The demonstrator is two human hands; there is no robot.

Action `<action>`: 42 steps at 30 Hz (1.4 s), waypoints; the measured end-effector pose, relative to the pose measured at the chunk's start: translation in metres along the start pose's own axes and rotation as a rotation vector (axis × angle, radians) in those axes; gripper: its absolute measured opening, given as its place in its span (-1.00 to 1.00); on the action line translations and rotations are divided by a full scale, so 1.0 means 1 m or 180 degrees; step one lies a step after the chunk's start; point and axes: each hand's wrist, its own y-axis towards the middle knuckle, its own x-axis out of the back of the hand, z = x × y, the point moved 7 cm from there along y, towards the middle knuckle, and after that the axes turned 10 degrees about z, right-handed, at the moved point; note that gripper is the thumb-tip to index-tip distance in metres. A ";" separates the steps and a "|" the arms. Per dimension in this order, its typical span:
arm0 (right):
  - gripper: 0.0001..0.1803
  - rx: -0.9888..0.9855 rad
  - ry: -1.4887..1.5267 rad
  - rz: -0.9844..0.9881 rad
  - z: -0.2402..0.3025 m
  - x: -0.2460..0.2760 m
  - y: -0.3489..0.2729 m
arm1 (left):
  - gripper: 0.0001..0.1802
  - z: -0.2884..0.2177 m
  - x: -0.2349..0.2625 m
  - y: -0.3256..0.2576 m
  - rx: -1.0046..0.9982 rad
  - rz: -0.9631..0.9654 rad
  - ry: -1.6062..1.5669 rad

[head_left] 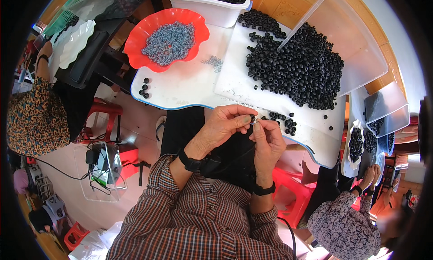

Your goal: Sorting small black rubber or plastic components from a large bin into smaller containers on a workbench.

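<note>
We've got our left grip (224, 125) pinching a black bead (252, 118), right grip (269, 143) pinching some tiny piece (254, 123) just beside it, probably mid-fitting, so next likely needs a steady push.

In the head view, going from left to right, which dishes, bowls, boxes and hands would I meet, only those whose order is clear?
White wavy dish → red wavy-edged bowl → left hand → right hand → white dish holding black pieces → tilted clear box.
</note>
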 end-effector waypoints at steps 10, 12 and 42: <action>-0.93 0.0052 -0.0158 0.0008 0.002 -0.002 -0.001 | -0.74 -0.007 0.000 -0.003 0.0015 -0.0110 0.0270; -0.93 0.0085 -0.0161 0.0013 0.004 -0.003 0.000 | -0.74 -0.009 -0.001 -0.003 -0.0005 -0.0104 0.0356; -0.94 0.0067 -0.0710 0.0145 0.014 -0.008 0.006 | -0.77 -0.029 -0.008 -0.008 -0.0072 -0.0230 0.1077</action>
